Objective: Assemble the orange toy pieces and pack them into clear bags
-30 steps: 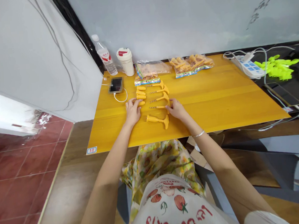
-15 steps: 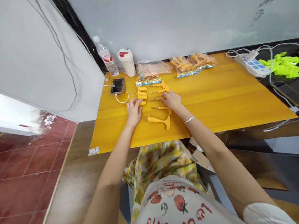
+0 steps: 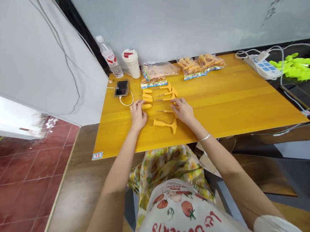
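Lying right of yellow sleeves [image 3: 147,99] on the table [image 3: 223,100], corkscrews [image 3: 166,99] should align best under light nudges; left hand [image 3: 138,117] curled at the nearest sleeve [image 3: 147,106], right hand [image 3: 184,111] half-curled over the nearest bare corkscrew [image 3: 165,111]; whether either grips cannot be told.

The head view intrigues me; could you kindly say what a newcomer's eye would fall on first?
Probably the fluorescent yellow-green pieces, heaped to the right of the orange-yellow table, come first. The eye may then drop to the yellow corkscrews near the right hand, with metal spirals pointing left.
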The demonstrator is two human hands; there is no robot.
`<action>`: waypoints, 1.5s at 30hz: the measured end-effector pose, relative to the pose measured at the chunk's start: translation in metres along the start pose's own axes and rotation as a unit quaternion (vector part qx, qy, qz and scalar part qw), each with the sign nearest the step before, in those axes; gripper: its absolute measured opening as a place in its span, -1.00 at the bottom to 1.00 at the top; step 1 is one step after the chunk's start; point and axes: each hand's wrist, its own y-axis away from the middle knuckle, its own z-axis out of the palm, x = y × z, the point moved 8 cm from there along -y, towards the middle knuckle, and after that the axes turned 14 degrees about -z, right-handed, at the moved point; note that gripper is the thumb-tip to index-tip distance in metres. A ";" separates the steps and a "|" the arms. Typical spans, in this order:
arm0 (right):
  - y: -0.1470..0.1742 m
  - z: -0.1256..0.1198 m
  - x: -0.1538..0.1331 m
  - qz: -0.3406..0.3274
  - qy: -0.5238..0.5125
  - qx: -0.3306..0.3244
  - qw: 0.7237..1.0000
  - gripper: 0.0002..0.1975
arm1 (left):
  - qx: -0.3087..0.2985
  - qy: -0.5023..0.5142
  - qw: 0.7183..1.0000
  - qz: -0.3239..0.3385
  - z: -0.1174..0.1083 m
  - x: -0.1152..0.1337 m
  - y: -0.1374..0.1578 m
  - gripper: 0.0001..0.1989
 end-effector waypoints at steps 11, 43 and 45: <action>0.058 -0.002 -0.010 -0.065 -0.115 0.030 0.991 -0.73 | -0.054 0.068 0.992 0.089 -0.020 0.033 0.035 -0.57; 0.097 -0.046 -0.093 -0.414 0.032 0.178 0.892 -0.92 | -0.301 0.238 0.831 -0.404 -0.005 0.014 0.057 -0.81; 0.097 -0.046 -0.092 -0.415 0.019 0.175 0.893 -0.92 | -0.306 0.235 0.829 -0.405 -0.008 0.016 0.055 -0.82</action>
